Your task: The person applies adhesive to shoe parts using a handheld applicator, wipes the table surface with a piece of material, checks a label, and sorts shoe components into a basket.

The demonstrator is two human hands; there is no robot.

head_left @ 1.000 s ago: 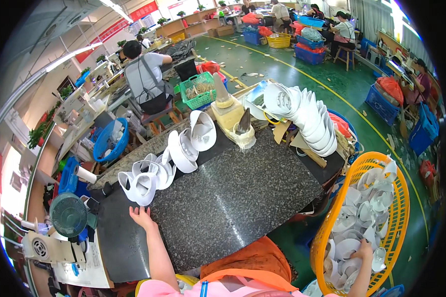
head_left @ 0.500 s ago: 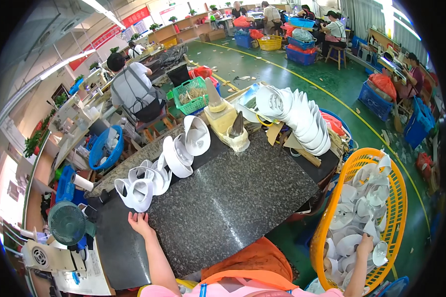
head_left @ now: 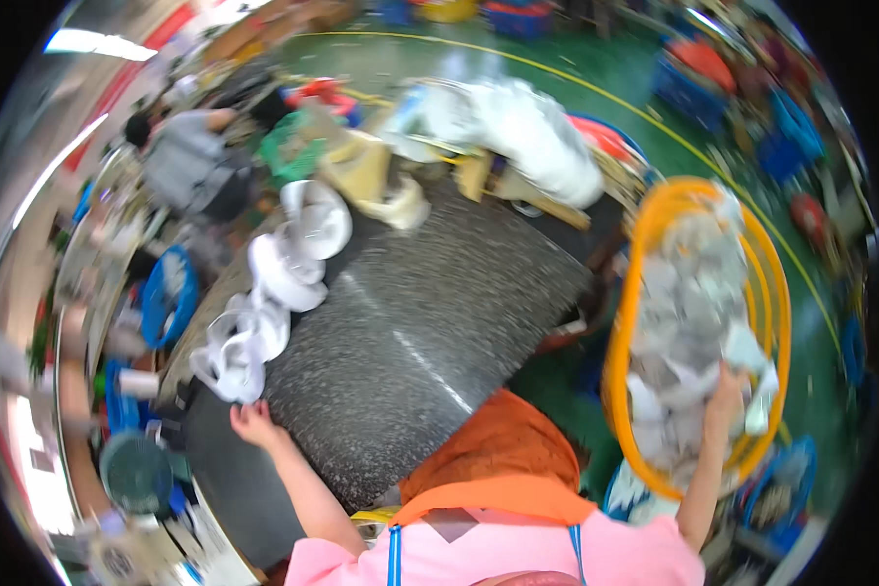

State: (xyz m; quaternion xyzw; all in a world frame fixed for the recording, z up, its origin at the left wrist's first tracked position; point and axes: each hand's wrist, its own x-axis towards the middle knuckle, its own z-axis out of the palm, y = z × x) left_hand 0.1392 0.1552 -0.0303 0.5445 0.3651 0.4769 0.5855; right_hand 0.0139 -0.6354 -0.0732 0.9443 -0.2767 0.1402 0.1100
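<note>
Up on the worker's head, the fisheye camera faces steeply down and forward, past the pink shirt (head_left: 610,549), near the left hand (head_left: 254,423), right hand (head_left: 724,396) and granite slab (head_left: 410,322), sweeping wide to the green floor (head_left: 439,61) beyond.

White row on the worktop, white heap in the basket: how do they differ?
The white row runs along the left of the dark worktop, while the white heap lies jumbled inside the yellow basket. The left hand is at the row's near end; the right hand is at the heap. The row has fewer pieces than the heap. Both look whitish.
</note>
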